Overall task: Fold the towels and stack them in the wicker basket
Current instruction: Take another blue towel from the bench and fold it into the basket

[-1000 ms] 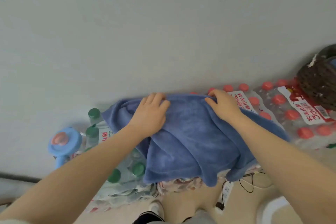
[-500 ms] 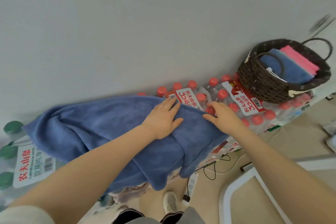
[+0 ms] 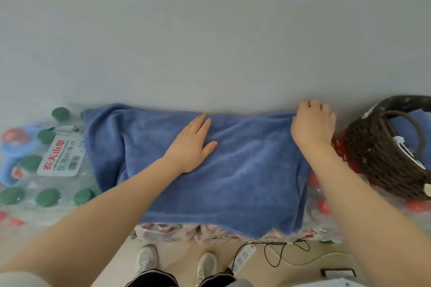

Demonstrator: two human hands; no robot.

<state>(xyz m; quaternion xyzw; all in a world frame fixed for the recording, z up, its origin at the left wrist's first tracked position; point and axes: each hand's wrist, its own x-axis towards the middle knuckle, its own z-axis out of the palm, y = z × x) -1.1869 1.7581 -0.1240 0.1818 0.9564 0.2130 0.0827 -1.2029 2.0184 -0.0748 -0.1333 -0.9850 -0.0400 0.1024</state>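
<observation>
Flattening blue towel (image 3: 233, 170): left hand (image 3: 190, 147) pressing, fingers spread; right hand (image 3: 312, 123) fingers pinching far-right corner. Soft, limp; grip corners.

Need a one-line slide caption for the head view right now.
Left hand lies flat on the blue towel while right hand grips its far corner beside the wicker basket.

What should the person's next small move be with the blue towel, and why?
Probably carry the right end over toward the left to halve it. The blue towel lies spread wide over the bottled-water packs, the left hand rests flat mid-towel as an anchor, and the right hand is curled at its far right corner. As spread, it looks wider than the wicker basket.
</observation>
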